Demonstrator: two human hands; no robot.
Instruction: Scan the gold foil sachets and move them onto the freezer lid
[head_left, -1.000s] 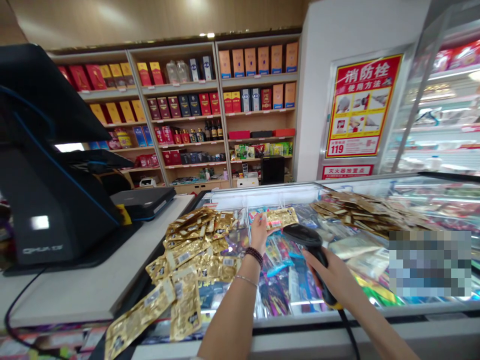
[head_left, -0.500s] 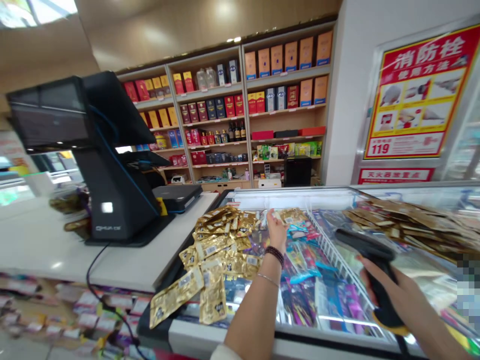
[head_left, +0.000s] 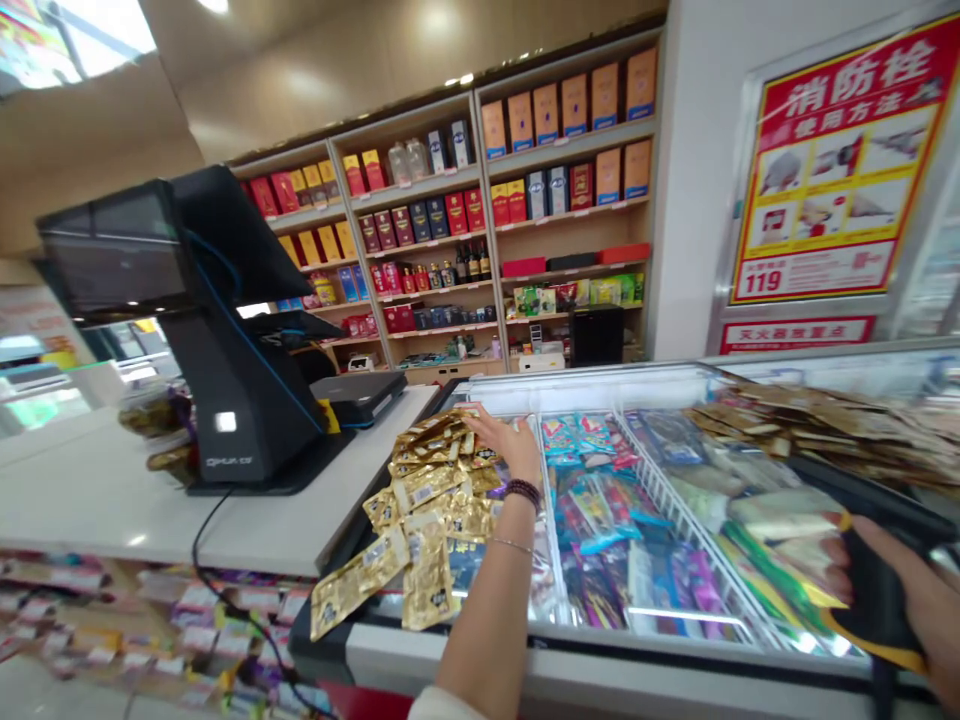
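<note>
My left hand (head_left: 510, 440), with a dark bead bracelet at the wrist, lies over the far right side of a heap of gold foil packets (head_left: 427, 487). Its fingers are stretched out and touch the packets; the fingertips partly blend with the foil. The heap rests on the glass top of a chest freezer (head_left: 630, 655), at its left end. At the lower right, my right hand (head_left: 911, 590) is wrapped round the handle of a black and yellow barcode scanner (head_left: 874, 575). The scanner's head points left and is blurred by motion.
Another pile of gold-brown packets (head_left: 810, 430) lies at the freezer's right. Colourful ice-cream packs (head_left: 600, 505) and a white wire divider (head_left: 675, 510) show inside. A cash register (head_left: 240, 390) with a hanging cable stands on the left counter (head_left: 285, 530). Shelves (head_left: 427, 240) of boxes stand behind.
My left hand has moved left, from the middle of the freezer to the gold heap. The gold packet in the middle is gone from there. My right hand has moved right with the barcode scanner.
</note>
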